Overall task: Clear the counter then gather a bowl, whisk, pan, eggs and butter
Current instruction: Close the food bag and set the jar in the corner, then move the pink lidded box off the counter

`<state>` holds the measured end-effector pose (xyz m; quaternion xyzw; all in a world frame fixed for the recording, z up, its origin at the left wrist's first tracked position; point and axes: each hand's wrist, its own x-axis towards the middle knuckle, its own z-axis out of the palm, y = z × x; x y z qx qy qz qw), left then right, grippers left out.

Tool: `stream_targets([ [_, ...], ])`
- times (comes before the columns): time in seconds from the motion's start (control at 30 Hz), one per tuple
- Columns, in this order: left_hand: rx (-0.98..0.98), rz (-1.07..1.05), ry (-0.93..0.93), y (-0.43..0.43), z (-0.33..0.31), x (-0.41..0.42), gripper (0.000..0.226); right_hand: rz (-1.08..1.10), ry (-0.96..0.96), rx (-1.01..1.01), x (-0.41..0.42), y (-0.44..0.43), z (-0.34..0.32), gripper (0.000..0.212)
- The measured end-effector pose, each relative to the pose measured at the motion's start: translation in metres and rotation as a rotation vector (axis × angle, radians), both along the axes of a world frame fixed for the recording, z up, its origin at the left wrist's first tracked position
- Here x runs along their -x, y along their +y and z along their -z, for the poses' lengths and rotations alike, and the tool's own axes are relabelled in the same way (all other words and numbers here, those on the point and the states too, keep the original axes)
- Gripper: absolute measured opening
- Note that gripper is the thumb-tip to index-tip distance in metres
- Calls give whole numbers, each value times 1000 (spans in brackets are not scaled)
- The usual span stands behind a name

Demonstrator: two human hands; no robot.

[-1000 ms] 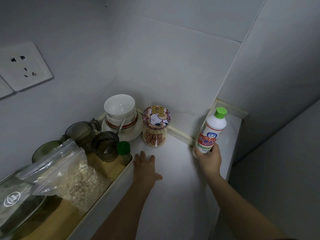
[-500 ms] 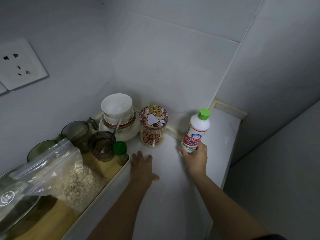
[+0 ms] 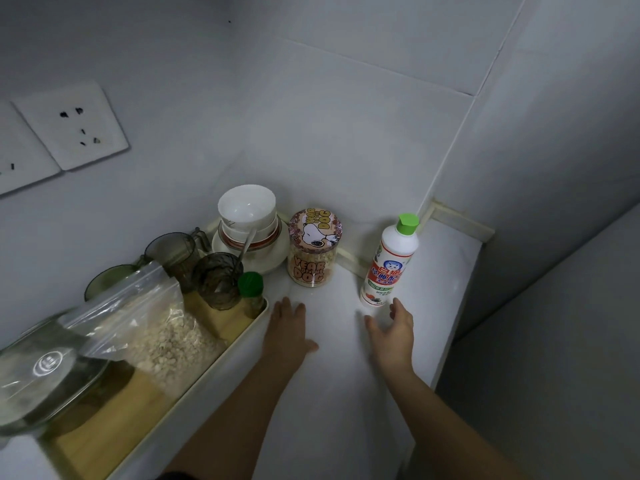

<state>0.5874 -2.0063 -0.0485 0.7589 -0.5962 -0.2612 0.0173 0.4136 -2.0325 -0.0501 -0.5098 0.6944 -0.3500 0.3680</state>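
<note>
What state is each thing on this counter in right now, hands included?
Detergent bottle: upright, capped, ungripped.
Dog jar: upright, lid on.
Top white bowl: stacked, empty.
Green-capped bottle: upright in tray, capped.
Left hand: open, flat on counter.
Right hand: open, near that detergent.

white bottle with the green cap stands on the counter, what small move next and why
Probably reach the left hand forward to the top white bowl on the stack. The bottle stands upright near the wall with the right hand open near its base, gripping nothing, and the left lies flat on the counter, nearest the bowl the task needs.
</note>
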Motion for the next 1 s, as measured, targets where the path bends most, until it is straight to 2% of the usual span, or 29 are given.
stream_targets([
  [0.2, 141, -62, 129, 83, -13, 0, 63, -198, -5, 6, -14, 45, -15, 42],
  [0.53, 572, -548, 290, 240, -88, 28, 44, -563, -232, 66, -40, 150, -82, 14],
  [0.77, 884, -937, 365, 370, -118, 86, 27, -843, -488, -27, -14, 256, -135, 13],
  [1.0, 1098, -1186, 394, 478, -148, 122, 25, -1088, -536, -89, -1, 348, -165, 15],
])
